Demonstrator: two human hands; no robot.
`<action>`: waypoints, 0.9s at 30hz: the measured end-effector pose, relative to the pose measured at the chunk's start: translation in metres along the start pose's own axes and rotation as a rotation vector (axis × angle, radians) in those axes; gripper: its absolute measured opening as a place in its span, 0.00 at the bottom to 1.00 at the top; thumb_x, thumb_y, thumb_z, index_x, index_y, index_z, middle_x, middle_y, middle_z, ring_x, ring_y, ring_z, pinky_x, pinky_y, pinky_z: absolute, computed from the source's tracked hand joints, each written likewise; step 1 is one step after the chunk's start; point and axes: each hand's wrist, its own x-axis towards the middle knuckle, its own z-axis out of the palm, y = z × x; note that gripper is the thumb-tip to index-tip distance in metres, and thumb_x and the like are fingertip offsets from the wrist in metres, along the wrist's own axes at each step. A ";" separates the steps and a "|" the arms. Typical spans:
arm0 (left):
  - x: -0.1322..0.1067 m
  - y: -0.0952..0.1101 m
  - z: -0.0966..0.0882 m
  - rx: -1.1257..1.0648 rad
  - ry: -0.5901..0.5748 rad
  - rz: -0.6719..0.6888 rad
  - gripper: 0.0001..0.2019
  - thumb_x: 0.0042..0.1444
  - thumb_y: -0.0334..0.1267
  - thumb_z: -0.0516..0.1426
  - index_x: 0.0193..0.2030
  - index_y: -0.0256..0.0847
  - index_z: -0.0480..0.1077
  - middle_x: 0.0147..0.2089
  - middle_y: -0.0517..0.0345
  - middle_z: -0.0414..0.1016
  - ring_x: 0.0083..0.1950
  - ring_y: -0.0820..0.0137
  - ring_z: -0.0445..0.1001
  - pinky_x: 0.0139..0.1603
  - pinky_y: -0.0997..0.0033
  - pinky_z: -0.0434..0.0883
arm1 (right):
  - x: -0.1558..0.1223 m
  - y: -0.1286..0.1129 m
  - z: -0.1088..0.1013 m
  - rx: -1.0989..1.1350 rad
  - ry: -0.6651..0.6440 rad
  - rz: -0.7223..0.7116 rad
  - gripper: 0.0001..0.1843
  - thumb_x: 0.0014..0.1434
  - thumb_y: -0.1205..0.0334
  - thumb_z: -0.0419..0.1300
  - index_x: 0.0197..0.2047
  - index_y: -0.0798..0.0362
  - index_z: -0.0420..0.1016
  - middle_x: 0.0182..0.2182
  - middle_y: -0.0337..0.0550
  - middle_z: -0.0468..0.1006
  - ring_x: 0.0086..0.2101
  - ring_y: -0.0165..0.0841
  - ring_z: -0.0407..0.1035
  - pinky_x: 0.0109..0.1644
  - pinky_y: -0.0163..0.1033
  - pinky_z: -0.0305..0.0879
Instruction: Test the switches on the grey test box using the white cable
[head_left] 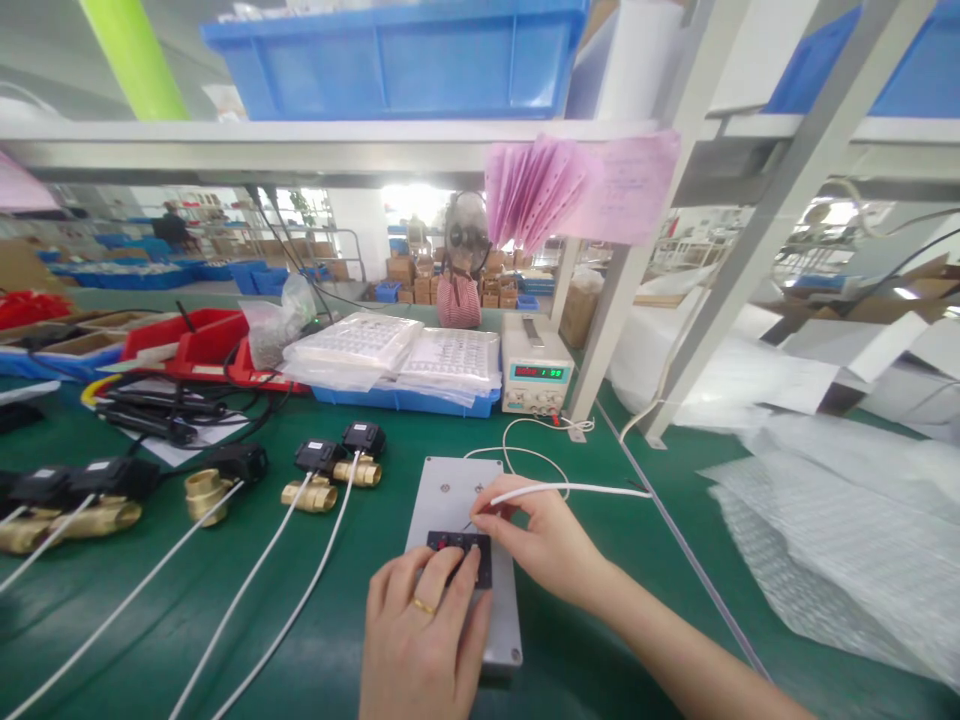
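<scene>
My right hand (536, 530) pinches a white cable (577, 488) between thumb and fingers, over the upper part of a grey metal box (501, 625). A thin dark wire end shows just below these fingertips, close to a black terminal block (484, 568) on the box. My left hand (424, 625), with a ring on one finger, lies over the lower left of the box. Its fingers are stretched out and their tips press on the terminal block, hiding part of it. Whether the wire end is inside a terminal cannot be made out.
Brass valves with black actuators (316, 455) and white cables lie to the left. Behind the box stand a power supply (536, 365) with a lit display and a blue tray (405, 398) of bagged sheets. Bubble wrap (817, 550) lies right, beyond a metal post (626, 280).
</scene>
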 end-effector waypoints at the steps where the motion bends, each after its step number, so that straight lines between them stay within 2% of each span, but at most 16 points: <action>1: 0.001 0.001 0.000 -0.002 0.005 -0.016 0.11 0.69 0.29 0.55 0.56 0.35 0.73 0.51 0.50 0.77 0.52 0.57 0.67 0.55 0.56 0.60 | 0.000 0.001 0.000 0.001 -0.004 0.002 0.08 0.60 0.59 0.62 0.32 0.51 0.80 0.32 0.43 0.78 0.33 0.42 0.70 0.37 0.43 0.65; 6: 0.009 0.005 0.003 -0.024 0.021 -0.070 0.08 0.71 0.30 0.53 0.51 0.36 0.73 0.44 0.52 0.77 0.49 0.58 0.68 0.53 0.55 0.59 | -0.001 0.005 0.000 0.003 -0.008 0.002 0.08 0.61 0.60 0.62 0.32 0.51 0.80 0.31 0.43 0.78 0.33 0.42 0.70 0.36 0.42 0.64; 11: 0.010 0.004 0.006 -0.043 0.039 -0.077 0.08 0.71 0.30 0.54 0.50 0.37 0.74 0.45 0.52 0.78 0.49 0.59 0.69 0.53 0.54 0.60 | -0.002 0.007 0.001 0.007 0.003 -0.040 0.07 0.62 0.63 0.62 0.33 0.52 0.81 0.31 0.43 0.78 0.33 0.41 0.71 0.36 0.40 0.65; 15: 0.010 0.006 0.007 -0.080 0.073 -0.124 0.09 0.73 0.33 0.53 0.48 0.40 0.75 0.42 0.56 0.78 0.47 0.61 0.71 0.53 0.56 0.60 | -0.002 0.008 0.002 -0.010 0.001 -0.080 0.08 0.60 0.73 0.63 0.33 0.54 0.81 0.32 0.41 0.78 0.34 0.39 0.71 0.36 0.37 0.64; 20: 0.012 0.006 0.006 -0.081 0.075 -0.126 0.09 0.72 0.32 0.53 0.47 0.40 0.76 0.43 0.56 0.78 0.47 0.61 0.71 0.53 0.56 0.60 | -0.002 0.009 0.003 -0.059 -0.007 -0.083 0.19 0.57 0.91 0.65 0.34 0.56 0.81 0.32 0.37 0.78 0.34 0.36 0.71 0.37 0.34 0.64; 23: 0.011 0.006 0.006 -0.086 0.069 -0.129 0.08 0.72 0.32 0.54 0.47 0.40 0.76 0.43 0.56 0.79 0.48 0.61 0.71 0.53 0.55 0.61 | -0.002 0.009 0.004 -0.084 -0.011 -0.078 0.21 0.55 0.95 0.66 0.33 0.57 0.81 0.32 0.36 0.78 0.34 0.35 0.71 0.37 0.34 0.64; 27: 0.010 0.005 0.006 -0.096 0.066 -0.134 0.07 0.71 0.31 0.55 0.47 0.40 0.76 0.44 0.56 0.79 0.48 0.62 0.71 0.55 0.55 0.60 | -0.002 0.008 0.003 -0.097 -0.019 -0.078 0.21 0.55 0.95 0.66 0.33 0.57 0.81 0.31 0.36 0.78 0.33 0.35 0.72 0.37 0.34 0.64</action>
